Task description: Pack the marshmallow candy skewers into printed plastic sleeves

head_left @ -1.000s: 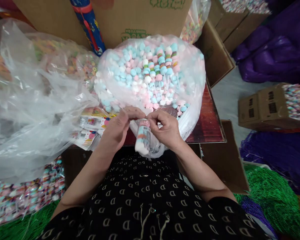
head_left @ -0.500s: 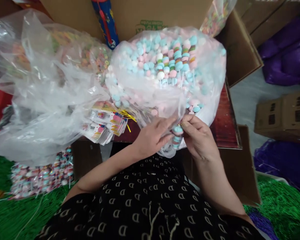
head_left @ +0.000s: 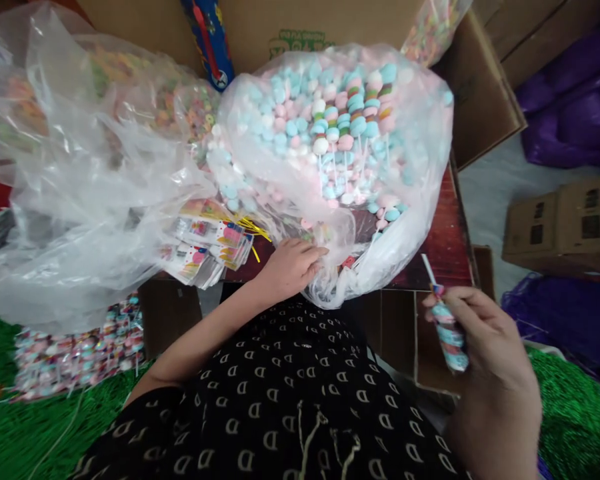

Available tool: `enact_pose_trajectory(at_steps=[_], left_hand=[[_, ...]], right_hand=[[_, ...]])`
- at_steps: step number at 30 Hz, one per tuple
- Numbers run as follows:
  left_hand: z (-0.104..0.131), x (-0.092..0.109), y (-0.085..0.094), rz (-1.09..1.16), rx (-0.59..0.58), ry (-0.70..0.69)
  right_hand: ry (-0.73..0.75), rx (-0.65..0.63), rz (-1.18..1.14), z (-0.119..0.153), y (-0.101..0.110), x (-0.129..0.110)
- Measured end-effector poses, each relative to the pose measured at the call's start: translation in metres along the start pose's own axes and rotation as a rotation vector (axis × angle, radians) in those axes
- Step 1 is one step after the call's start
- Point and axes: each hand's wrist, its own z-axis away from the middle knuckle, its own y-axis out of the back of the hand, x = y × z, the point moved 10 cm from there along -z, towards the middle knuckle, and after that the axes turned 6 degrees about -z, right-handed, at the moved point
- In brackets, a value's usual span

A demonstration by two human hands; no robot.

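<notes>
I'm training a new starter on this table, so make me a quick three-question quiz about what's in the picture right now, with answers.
1. What does the right hand hold?
2. True or false: the left hand is gripping the dark blue tube.
3. What lies right beside the printed packets?
A) purple sacks
B) yellow ties
C) green shreds

Key:
1. A wrapped candy stick.
2. False; the left hand touches the near edge of the marshmallow bag.
3. B.

The table [head_left: 453,230] (dark red) bears a candy bag [head_left: 405,247] and printed packets [head_left: 220,245].
</notes>
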Motion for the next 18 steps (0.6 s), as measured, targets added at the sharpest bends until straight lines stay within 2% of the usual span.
enact_pose_trajectory(at_steps=[2,4,7,9,11,14,16,18], left_hand=[[0.006,0.001,0.012,0.075,0.047,-0.012],[0.017,-0.003,0.033,0.158,0.131,0.001],[0.043,-0.031,0.068,0.123,0.257,0.126],[0.064,-0.060,0.088,0.032,0.337,0.239],[0.083,-0.093,0.102,-0.105,0.392,0.342],[0.102,-0.137,0.105,-0.227,0.395,0.442],[0.104,-0.159,0.101,-0.266,0.369,0.470],[0.101,-0.171,0.096,-0.271,0.344,0.459]], right_hand=[[0.042,0.169,0.068,-0.005,0.040,0.006],[0.026,0.245,0.229,-0.013,0.067,0.017],[0.088,0.381,0.606,-0.023,0.092,0.014],[0.135,0.480,0.726,-0.027,0.099,0.006],[0.157,0.548,0.735,-0.029,0.100,0.000],[0.189,0.585,0.731,-0.032,0.094,-0.009],[0.172,0.600,0.742,-0.033,0.093,-0.011],[0.121,0.611,0.754,-0.034,0.094,-0.008]])
